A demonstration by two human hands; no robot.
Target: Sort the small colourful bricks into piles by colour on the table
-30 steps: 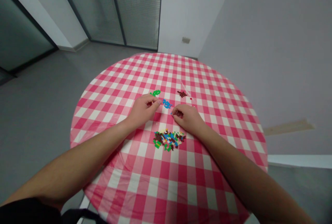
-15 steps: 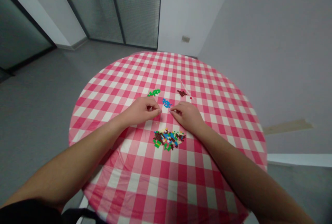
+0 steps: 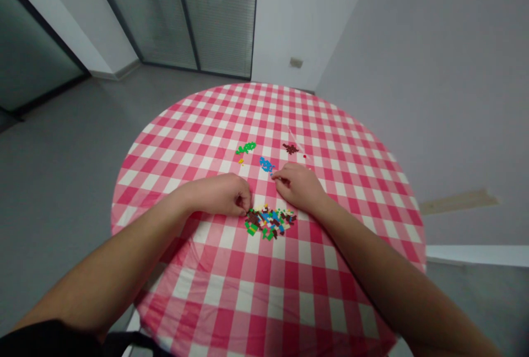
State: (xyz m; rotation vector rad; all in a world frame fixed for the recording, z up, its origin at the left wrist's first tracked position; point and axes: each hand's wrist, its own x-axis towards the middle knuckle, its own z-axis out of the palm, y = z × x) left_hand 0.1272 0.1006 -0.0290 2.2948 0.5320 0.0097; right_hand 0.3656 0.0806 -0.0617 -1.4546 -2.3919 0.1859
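A mixed pile of small toy building bricks [image 3: 270, 222] in green, brown, blue, yellow and white lies on the near part of the table. My left hand [image 3: 225, 194] is at the pile's left edge, fingers curled into a pinch; whatever is between the tips is hidden. My right hand [image 3: 301, 187] rests farther up, thumb and forefinger closed at a small blue brick [image 3: 271, 174]. Just beyond those fingertips is a cluster of blue bricks [image 3: 265, 164]. Green bricks [image 3: 247, 148] are grouped to its far left, with a few yellow bricks [image 3: 241, 162] below them.
Dark brown bricks [image 3: 290, 149] form a cluster at the far right, and a lone red brick [image 3: 305, 156] sits beside it. A red-and-white checked cloth [image 3: 264, 291] covers the round table. Walls and a glass partition [image 3: 219, 15] stand behind.
My left hand has moved back toward me, from beside the blue cluster to the mixed pile, uncovering the yellow bricks. My right hand has hardly moved.
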